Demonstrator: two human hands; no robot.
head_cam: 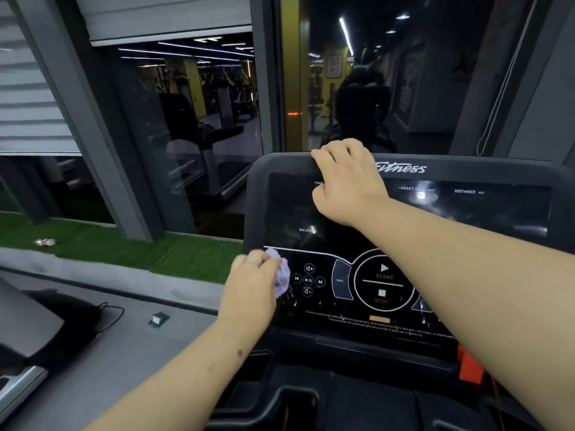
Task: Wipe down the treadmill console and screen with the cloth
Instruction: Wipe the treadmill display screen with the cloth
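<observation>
The black treadmill console (466, 172) fills the right half of the view, with a dark screen (466, 213) above a control panel of START and STOP buttons (384, 284). My left hand (252, 284) grips a bunched lilac cloth (281, 275) and holds it against the panel's left edge, beside the small media buttons. My right hand (345, 178) grips the console's top edge, its fingers curled over the rim and its palm over the screen's upper left part.
A window (193, 135) with grey frames stands behind the console, reflecting the gym. Green artificial turf (124, 253) lies below it. Another machine (37, 337) with a cable sits at the lower left. An orange-red safety clip (469, 365) hangs at the console's lower right.
</observation>
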